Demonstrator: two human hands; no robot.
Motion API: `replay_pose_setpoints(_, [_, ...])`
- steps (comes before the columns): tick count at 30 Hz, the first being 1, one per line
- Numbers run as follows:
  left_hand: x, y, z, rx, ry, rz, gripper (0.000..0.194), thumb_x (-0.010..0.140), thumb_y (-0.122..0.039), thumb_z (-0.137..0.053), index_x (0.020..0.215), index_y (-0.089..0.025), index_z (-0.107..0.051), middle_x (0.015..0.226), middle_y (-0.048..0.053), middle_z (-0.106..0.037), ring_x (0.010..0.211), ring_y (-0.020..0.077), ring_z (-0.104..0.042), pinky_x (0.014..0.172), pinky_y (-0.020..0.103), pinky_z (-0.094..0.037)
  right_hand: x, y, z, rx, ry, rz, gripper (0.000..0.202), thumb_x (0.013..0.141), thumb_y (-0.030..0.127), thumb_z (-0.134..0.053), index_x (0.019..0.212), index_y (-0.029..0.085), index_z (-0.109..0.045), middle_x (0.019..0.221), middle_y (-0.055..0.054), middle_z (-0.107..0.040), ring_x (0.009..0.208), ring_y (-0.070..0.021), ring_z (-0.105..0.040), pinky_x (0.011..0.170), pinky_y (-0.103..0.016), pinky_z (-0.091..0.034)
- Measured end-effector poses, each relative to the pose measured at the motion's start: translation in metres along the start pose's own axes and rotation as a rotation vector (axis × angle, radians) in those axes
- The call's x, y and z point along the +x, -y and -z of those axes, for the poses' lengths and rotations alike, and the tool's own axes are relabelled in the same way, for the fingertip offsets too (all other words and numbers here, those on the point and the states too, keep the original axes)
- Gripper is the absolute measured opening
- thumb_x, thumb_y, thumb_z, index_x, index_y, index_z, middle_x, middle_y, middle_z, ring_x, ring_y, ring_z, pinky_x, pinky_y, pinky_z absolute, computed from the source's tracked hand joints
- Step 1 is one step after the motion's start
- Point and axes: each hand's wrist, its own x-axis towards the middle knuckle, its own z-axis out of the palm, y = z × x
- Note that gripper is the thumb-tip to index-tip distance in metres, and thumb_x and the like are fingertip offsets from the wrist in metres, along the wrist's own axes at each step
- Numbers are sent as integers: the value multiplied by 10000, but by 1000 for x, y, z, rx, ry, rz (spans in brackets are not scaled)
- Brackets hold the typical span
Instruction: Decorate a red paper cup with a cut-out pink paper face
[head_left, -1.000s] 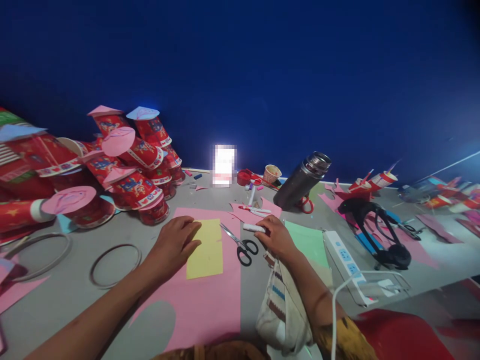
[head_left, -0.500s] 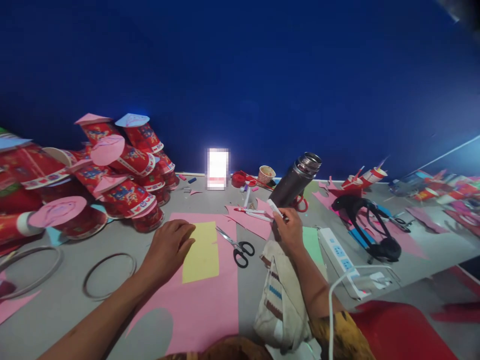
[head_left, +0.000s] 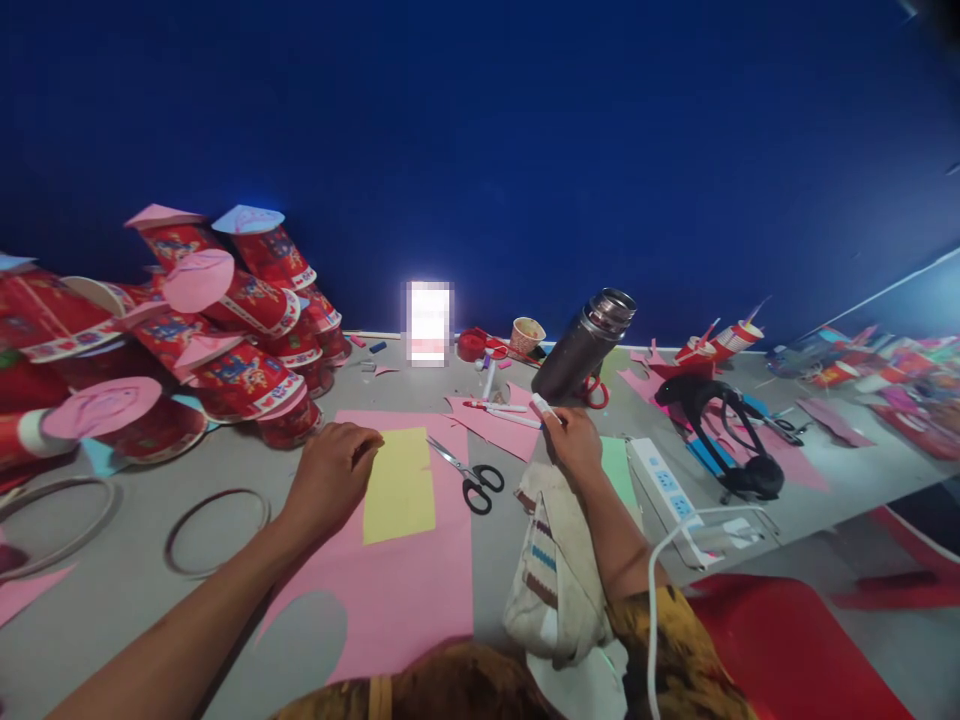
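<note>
My left hand (head_left: 330, 475) rests at the left edge of a yellow paper rectangle (head_left: 401, 490). Its fingers are curled toward the thumb, and I cannot make out what they hold, if anything. The yellow piece lies on a large pink sheet (head_left: 405, 600) with a round cut-out at lower left. Open-bladed scissors (head_left: 469, 475) with black handles lie right of the yellow paper. My right hand (head_left: 576, 440) is closed around a small white stick (head_left: 542, 405), its kind unclear, above a light cloth bag (head_left: 570, 590) with a striped pattern.
Red paper cups (head_left: 262, 385) with paper tops are piled at left, near metal rings (head_left: 217, 530). A dark flask (head_left: 581, 350) leans behind my right hand. Markers (head_left: 502, 408), a power strip (head_left: 667, 495), a white cable (head_left: 652, 620) and a black headband-like device (head_left: 720, 430) lie around.
My left fingertips and thumb have drawn closer together beside the yellow paper. My right hand keeps hold of the white stick, and the whole view has shifted slightly.
</note>
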Motion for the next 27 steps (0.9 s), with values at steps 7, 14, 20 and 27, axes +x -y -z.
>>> replay_pose_setpoints(7, [2,-1,2,27,-4,-9,261,901,-286,-520,1036,-178,-715,1066,141,-749,1003,332,-636,909,481,-491,-5,12,7,-116,16,57,328,988,356,-599,1170,138,-764,1108,-158,-697,1067,-294,-618,911,-360,-459])
replay_pose_setpoints(14, [-8,-10,10,45,49,-91,238,941,-294,-507,985,-215,-728,1064,119,-712,1010,311,-612,887,471,-493,-5,49,14,-234,207,379,319,965,307,-683,1253,178,-733,1306,-152,-632,1184,-284,-581,1048,-353,-454])
replay_pose_setpoints(20, [-16,-5,8,22,19,-127,288,972,-311,-499,1135,-221,-719,1168,133,-704,1101,321,-621,951,496,-508,25,74,6,-349,304,432,186,992,279,-664,1124,194,-764,1179,-137,-670,1136,-268,-599,962,-328,-483])
replay_pose_setpoints(27, [-18,0,6,12,14,-138,317,985,-320,-494,1167,-203,-725,1204,145,-690,1123,336,-623,965,500,-507,23,92,16,-386,286,381,290,1039,372,-604,1231,179,-705,1236,-139,-668,1154,-261,-610,890,-308,-489])
